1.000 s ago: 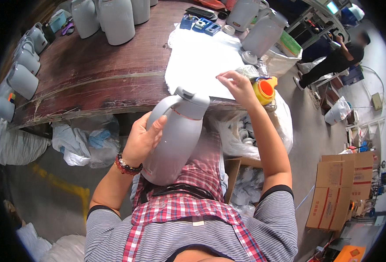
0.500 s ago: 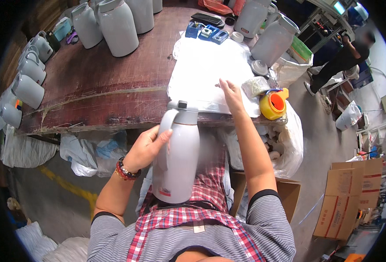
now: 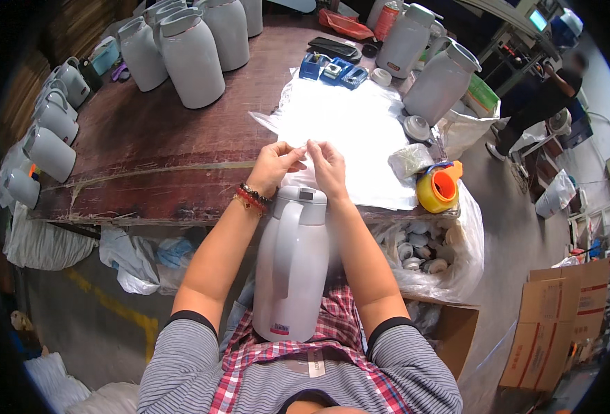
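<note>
Jug (image 3: 305, 276) pale grey, glossy, dark button (image 3: 306, 195), small label (image 3: 279, 329). Left hand (image 3: 277, 163), right hand (image 3: 327, 164): fingertips bunched, can't tell grip.

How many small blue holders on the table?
3, side by side at the far edge of the white sheet: left one, middle one, right one. Others may be hidden.

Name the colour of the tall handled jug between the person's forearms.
The tall handled jug is pale grey, clearest in head view.
</note>
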Available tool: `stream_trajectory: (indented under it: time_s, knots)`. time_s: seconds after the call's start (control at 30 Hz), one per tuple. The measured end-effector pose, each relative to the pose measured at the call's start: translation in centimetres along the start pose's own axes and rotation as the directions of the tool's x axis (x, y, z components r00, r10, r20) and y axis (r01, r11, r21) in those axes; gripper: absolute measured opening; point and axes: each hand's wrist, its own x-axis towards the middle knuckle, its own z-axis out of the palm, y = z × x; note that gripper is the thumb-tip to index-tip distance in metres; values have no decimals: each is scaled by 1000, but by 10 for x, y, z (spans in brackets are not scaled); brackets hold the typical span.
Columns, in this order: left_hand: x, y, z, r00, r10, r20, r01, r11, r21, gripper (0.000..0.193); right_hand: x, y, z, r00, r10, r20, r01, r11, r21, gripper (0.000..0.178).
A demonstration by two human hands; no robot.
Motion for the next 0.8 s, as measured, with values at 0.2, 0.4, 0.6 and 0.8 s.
stream_trajectory:
  time_s: [0.2,0.4,0.6,0.8]
  knots:
    - [-25,-21,-1,933,327,-149,-334,942,-27,14,-14,-16,-5,992,124,-27,-80,775,626,28]
    - [-116,-26,-15,881,419,-220,-287,842,457,16,-113,-45,-38,990,-46,-137,54,997,52,31]
    - [-167,-6,-30,974,221,50,-197,719,666,6,-162,-27,-50,990,-88,109,116,953,-280,20]
    - [-158,-8,-43,985,17,173,-92,892,442,16,-152,-67,-39,968,-125,217,233,771,-593,33]
